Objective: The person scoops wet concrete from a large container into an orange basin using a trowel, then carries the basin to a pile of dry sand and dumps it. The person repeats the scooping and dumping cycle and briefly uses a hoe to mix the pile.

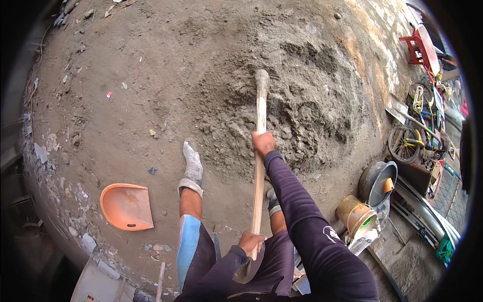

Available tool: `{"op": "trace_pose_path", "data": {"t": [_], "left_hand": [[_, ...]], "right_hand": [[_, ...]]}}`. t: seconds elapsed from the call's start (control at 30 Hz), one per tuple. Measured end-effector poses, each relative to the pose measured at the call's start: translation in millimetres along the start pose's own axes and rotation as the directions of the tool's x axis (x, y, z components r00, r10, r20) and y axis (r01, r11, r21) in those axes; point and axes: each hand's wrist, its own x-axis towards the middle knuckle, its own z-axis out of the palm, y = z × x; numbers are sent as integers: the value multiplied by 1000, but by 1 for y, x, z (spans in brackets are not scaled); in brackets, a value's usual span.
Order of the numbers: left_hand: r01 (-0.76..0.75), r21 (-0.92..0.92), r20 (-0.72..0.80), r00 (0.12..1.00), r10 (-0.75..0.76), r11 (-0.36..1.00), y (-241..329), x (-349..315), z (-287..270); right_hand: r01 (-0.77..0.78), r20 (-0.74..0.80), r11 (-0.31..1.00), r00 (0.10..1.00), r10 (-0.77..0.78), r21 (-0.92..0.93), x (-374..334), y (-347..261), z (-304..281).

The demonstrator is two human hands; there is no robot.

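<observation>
My right hand [263,143] is wrapped around the middle of a long wooden handle, that of a hoe [260,113]. My left hand [250,244] grips the same handle close to its near end. The handle runs away from me to a mud-caked, thickened head at the edge of a grey mound of wet mix [307,105]; the blade itself is hidden. Lumps and hollows cover the mound's surface. My feet stand apart on the near side, the left one in a muddy grey boot or sock [192,163].
An orange scoop pan [127,206] lies on the ground at left. To the right are a dirty bucket [356,215], a black tub [377,183], a shovel [417,121], a small bicycle [404,145] and a red chair-like item [421,50]. Rubble [50,151] lines the left side.
</observation>
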Motion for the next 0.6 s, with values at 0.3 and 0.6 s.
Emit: {"op": "trace_pose_path", "data": {"t": [0.3,0.6], "left_hand": [[-177,697,-198,884,423,695,-137,-38,-24],[-384,789,-191,590,785,481,91,17,-10]], "right_hand": [[-128,63,872,992,111,472,-143,77,-81],[262,-49,568,931,-362,781,-27,-155,-192]]}}
